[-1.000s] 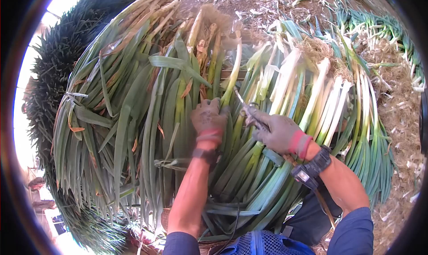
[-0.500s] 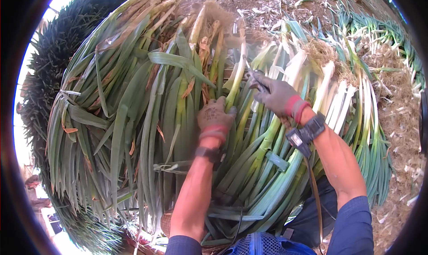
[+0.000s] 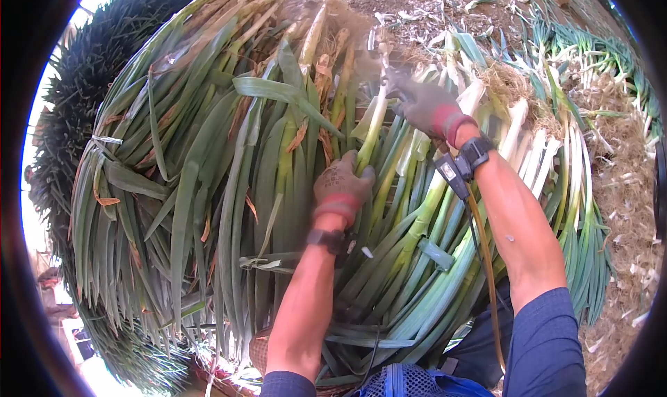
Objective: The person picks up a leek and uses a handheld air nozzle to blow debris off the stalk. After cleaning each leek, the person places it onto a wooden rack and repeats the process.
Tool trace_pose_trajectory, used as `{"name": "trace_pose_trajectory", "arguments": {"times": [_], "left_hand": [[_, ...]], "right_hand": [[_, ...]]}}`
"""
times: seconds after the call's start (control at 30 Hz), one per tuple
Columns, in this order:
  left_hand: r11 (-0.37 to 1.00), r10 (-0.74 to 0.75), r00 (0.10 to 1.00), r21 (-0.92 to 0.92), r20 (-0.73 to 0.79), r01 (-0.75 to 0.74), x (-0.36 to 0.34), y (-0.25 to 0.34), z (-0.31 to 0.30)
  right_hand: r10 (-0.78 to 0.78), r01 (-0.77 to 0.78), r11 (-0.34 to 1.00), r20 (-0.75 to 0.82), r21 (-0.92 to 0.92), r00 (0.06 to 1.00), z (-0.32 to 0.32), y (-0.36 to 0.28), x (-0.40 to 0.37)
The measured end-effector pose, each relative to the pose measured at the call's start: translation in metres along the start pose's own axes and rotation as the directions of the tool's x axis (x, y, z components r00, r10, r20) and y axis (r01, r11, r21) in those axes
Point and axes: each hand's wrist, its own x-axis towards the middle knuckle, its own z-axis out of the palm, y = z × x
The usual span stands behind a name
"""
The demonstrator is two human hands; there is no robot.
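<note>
My left hand [image 3: 342, 183], in a grey glove with a red cuff, is closed around the green lower part of a green onion stalk [image 3: 374, 122]. The stalk's pale root end points up and away from me. My right hand [image 3: 427, 106], gloved the same way, is closed on a small dark tool [image 3: 394, 84] held against the upper part of that stalk. The tool is partly blurred and hidden by the fingers. A brown hose [image 3: 488, 279] runs down from below my right wrist.
A large heap of green onions [image 3: 201, 168] lies to the left. On the right are onions with white stems [image 3: 535, 164] and a small-leaved bundle [image 3: 580, 251]. Scraps and roots [image 3: 629, 209] cover the ground at right and at the top.
My right hand has moved up and slightly right, with the tool now nearer the stalk's root end. My left hand has shifted slightly right. Small bits now hang blurred in the air.
</note>
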Motion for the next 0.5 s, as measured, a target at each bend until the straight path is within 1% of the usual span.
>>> {"name": "trace_pose_trajectory", "arguments": {"times": [0.07,0.17,0.2,0.27,0.3,0.33,0.43,0.5], "left_hand": [[0.999,-0.005,1.000,-0.054,0.019,0.006,-0.005,0.003,-0.005],[0.985,-0.026,0.998,-0.170,0.062,0.036,-0.009,0.004,-0.013],[0.972,-0.023,0.994,-0.229,0.108,0.048,-0.010,0.001,-0.013],[0.937,-0.002,0.981,-0.343,0.194,0.070,-0.006,-0.006,-0.012],[0.931,-0.002,0.979,-0.357,0.203,0.076,-0.006,-0.008,-0.010],[0.925,-0.003,0.977,-0.370,0.212,0.083,-0.008,-0.011,-0.007],[0.884,0.013,0.962,-0.452,0.271,0.116,-0.016,-0.016,-0.002],[0.862,0.031,0.953,-0.491,0.302,0.127,-0.023,-0.016,0.000]], "right_hand": [[0.032,-0.024,0.996,0.084,-0.091,0.996,-0.005,-0.005,-0.009],[-0.018,0.015,0.996,0.032,0.084,0.999,-0.002,0.003,-0.025],[-0.039,0.039,0.990,-0.002,0.136,0.999,0.000,0.002,-0.034],[0.032,-0.044,0.987,0.082,0.156,0.996,-0.006,0.005,-0.053],[0.064,-0.084,0.983,0.123,0.163,0.990,-0.010,0.005,-0.065],[0.015,-0.040,0.978,0.123,0.204,0.992,-0.013,0.004,-0.081],[0.069,-0.114,0.984,0.299,0.136,0.952,-0.029,-0.010,-0.134],[0.015,-0.066,0.985,0.302,0.160,0.953,-0.027,-0.007,-0.165]]}}
